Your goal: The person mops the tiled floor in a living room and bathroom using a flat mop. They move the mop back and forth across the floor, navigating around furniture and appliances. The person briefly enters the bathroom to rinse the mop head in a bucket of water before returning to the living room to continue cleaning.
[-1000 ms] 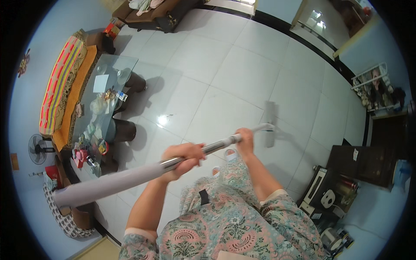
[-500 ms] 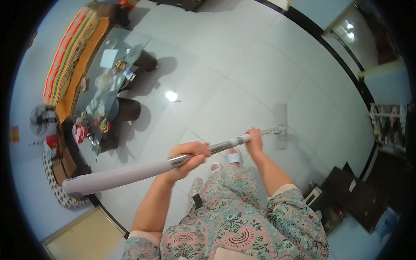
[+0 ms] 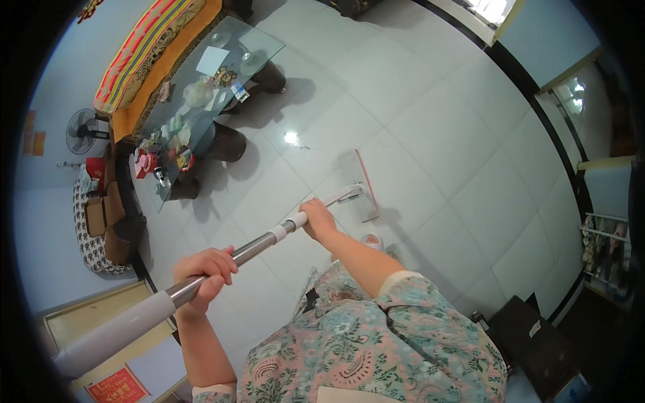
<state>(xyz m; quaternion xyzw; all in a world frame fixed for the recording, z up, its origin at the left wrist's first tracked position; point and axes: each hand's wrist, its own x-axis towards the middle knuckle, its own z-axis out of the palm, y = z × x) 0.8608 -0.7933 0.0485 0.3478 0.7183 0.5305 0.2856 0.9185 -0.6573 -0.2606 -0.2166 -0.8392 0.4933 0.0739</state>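
Note:
A flat mop with a long pole runs slantwise across the head view; its thick pale grip [image 3: 117, 329] is at the lower left. My left hand [image 3: 205, 275] wraps round the bare metal tube [image 3: 252, 248] just beyond that grip. Farther down the pole, past the white collars, my right hand [image 3: 317, 219] is closed on it. The flat rectangular mop head [image 3: 358, 185], grey with an orange edge, is tilted on or just above the white tiles; I cannot tell which. My slipper [image 3: 371, 240] shows just behind it.
A glass coffee table [image 3: 235, 40] with cluttered top and dark round legs [image 3: 228, 143] stands left. Behind it is a sofa with a striped cover [image 3: 144, 50]. A fan [image 3: 82, 131] stands near the left wall. Dark furniture [image 3: 537, 342] is at lower right, a rack [image 3: 605, 235] at right.
The mop head has swung left over the tiles and is now tilted, showing its orange edge. Both hands, still on the pole, have moved left, and the view has shifted.

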